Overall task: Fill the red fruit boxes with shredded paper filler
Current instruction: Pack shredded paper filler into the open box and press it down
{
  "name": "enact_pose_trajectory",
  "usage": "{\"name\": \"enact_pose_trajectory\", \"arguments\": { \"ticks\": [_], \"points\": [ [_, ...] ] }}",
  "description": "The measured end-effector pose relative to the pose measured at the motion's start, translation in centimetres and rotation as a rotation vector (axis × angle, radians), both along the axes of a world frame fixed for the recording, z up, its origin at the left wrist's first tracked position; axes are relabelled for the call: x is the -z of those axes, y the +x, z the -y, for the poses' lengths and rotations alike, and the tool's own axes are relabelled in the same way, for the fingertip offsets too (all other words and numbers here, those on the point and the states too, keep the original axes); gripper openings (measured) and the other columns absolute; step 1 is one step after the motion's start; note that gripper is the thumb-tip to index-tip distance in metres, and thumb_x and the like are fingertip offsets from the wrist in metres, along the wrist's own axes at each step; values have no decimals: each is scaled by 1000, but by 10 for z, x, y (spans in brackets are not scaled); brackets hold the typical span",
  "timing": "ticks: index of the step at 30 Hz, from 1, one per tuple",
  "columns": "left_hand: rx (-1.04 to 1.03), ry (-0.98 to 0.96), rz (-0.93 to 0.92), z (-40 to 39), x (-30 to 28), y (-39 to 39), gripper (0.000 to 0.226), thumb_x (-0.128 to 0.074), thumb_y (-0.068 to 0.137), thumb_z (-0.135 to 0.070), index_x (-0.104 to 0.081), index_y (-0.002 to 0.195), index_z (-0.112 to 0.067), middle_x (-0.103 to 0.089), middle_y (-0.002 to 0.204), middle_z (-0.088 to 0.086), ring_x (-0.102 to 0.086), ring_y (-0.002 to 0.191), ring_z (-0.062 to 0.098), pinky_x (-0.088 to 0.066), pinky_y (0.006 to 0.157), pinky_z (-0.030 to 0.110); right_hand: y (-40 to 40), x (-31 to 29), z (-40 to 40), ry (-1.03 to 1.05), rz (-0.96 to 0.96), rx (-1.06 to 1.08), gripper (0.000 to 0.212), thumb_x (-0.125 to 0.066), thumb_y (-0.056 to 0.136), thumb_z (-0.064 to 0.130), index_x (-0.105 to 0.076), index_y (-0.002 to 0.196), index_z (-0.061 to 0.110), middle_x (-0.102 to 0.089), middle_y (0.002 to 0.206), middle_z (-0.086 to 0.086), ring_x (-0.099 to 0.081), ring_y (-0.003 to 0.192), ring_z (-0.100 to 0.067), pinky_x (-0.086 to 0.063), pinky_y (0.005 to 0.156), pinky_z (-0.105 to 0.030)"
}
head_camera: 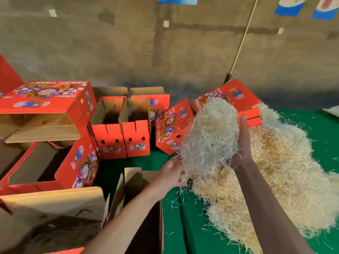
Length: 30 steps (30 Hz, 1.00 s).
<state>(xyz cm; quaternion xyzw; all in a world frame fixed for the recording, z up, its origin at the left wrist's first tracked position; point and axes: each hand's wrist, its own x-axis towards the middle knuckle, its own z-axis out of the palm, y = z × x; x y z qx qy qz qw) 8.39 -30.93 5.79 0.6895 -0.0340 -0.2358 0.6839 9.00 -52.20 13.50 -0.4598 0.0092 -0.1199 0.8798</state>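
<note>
With both my hands up over the green-covered desk (176, 226), I'm holding a big pale clump of shredded paper filler (209, 136) between them. My right hand (242, 142) cups its right side, fingers straight and pointing up, palm pressed to the filler. My left hand (173, 173) is under the clump's lower left edge, fingers spread and relaxed, touching the strands. Clump sits above the left end of the large loose heap of the same shredded filler (286, 173) spread over the desk's right side. Directly below my left forearm: open-topped brown-lined cardboard box (135, 189), flaps up, inside dark. Two open red printed fruit boxes (121, 125) stand side by side further back, more red boxes stacked at left (45, 101) and tipped over behind the clump (236, 94).
</note>
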Motion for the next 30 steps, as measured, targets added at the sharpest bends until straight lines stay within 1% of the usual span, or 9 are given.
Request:
{"name": "enact_pose_trajectory", "arguments": {
  "ticks": [2,5,10,13,16,20,26,28,30],
  "points": [
    [-97,-453,-241,-23,-16,2,33,-53,98,-26,-62,124,-8,-60,128,19,-59,116,41,-52,89,67,0,-4,-18,13,-107,-75,73,-41,88,78,-67,131,26,-62,138,-7,-59,126,-30,-53,97,-48],
    [-2,-760,-375,-61,-32,0,64,-61,88,-60,-58,136,-18,-59,138,16,-53,129,41,-38,97,76,0,3,-54,-148,-209,-126,60,-52,87,70,-74,118,24,-69,126,-10,-67,114,-29,-58,86,-42],
    [-249,-387,-222,-98,-46,-16,87,-91,56,-47,-58,132,-19,-76,107,-2,-74,94,16,-60,69,34,-13,25,-118,-597,8,-226,33,-65,92,48,-66,122,37,-66,127,11,-60,119,-8,-49,101,-34],
    [-369,-337,-201,-123,-42,-23,90,-89,51,-45,-59,130,-14,-76,106,-10,-71,88,0,-45,77,31,-18,39,-140,-617,45,-106,30,-72,90,39,-66,120,38,-68,104,0,-62,90,-8,-52,79,-21],
    [-395,-341,-196,-155,-40,-31,100,-89,56,-61,-49,143,-32,-53,138,-11,-44,132,11,-25,117,48,-19,50,-149,-423,-130,-112,34,-75,86,21,-70,119,28,-68,119,4,-67,95,-6,-51,77,-19],
    [-356,-638,-271,-187,-25,-36,61,-67,87,-58,-60,136,-23,-65,133,9,-62,122,28,-50,102,46,-30,61,-151,-361,-247,-67,42,-61,91,-10,-65,128,11,-61,132,7,-61,116,-3,-45,81,-9],
    [-214,-596,-354,-190,-18,-44,61,-70,87,-47,-58,139,-17,-61,137,16,-63,121,30,-57,89,44,-56,74,-182,-588,-284,-484,64,-76,78,63,-42,131,50,-67,110,12,-66,78,-2,-56,72,-23],
    [-236,-405,-317,-182,-17,-46,90,-89,71,-36,-46,147,-16,-56,136,22,-72,103,18,-56,70,31,-60,75,-193,-647,-263,-429,51,-78,77,60,-45,116,68,-67,112,28,-65,86,12,-55,74,-13],
    [-322,-331,-278,-187,-12,-41,132,-100,54,-33,-19,157,-20,-54,136,18,-69,99,16,-57,90,38,-57,74,-184,-587,-268,-368,77,-83,76,48,-40,140,52,-64,130,18,-66,97,1,-54,92,-25]
  ]
}}
